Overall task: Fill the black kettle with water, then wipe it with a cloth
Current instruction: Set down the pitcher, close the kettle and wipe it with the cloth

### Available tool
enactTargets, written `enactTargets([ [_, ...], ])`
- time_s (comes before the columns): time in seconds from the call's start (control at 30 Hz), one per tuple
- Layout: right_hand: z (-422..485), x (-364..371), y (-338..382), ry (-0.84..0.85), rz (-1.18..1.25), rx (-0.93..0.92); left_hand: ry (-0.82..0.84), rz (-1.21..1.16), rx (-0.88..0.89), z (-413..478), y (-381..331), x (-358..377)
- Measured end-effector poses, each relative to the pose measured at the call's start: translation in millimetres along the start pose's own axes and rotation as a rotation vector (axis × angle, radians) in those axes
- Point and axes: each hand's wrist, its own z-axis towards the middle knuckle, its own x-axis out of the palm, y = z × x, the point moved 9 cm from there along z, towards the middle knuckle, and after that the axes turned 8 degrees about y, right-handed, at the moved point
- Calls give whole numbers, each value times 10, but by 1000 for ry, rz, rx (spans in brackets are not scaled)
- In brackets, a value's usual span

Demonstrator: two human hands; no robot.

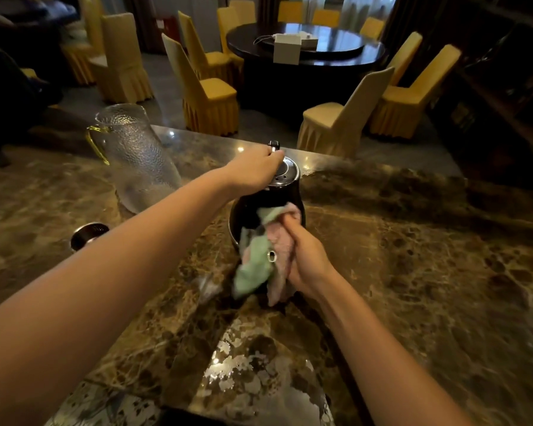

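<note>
The black kettle (253,204) stands upright on the brown marble counter (413,256), its shiny metal lid on top. My left hand (253,169) grips the kettle at its top, by the handle beside the lid. My right hand (305,256) is closed on a pink and green cloth (259,259) and presses it against the kettle's near side. The cloth hangs down over the lower body and hides it. A small metal ring shows on the cloth.
A textured clear glass pitcher (136,158) with a yellowish handle stands on the counter to the kettle's left. A small round dark metal object (86,235) lies nearer, at the left. Beyond the counter are yellow-covered chairs (206,96) and a dark round table (305,47).
</note>
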Motion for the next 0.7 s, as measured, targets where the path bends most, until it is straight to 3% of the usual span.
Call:
enactTargets([
  [0.13, -408, 274, 238, 167, 194, -160, 1, 8, 33, -6, -72, 54],
  [0.27, -561, 244, 434, 35, -108, -275, 11, -31, 45, -8, -54, 63],
  [0.37, -572, 233, 424, 26, -163, -374, 9, -46, 61, -44, -65, 78],
  [0.5, -374, 158, 169, -21, -193, -264, 8, -39, 65, -83, -101, 72],
  [0.6, -326, 167, 67, -1, -84, -131, 14, -42, 63, -117, -111, 78],
  [0.7, -458, 222, 359, -24, -97, -240, 32, -51, 54, -120, -112, 85],
])
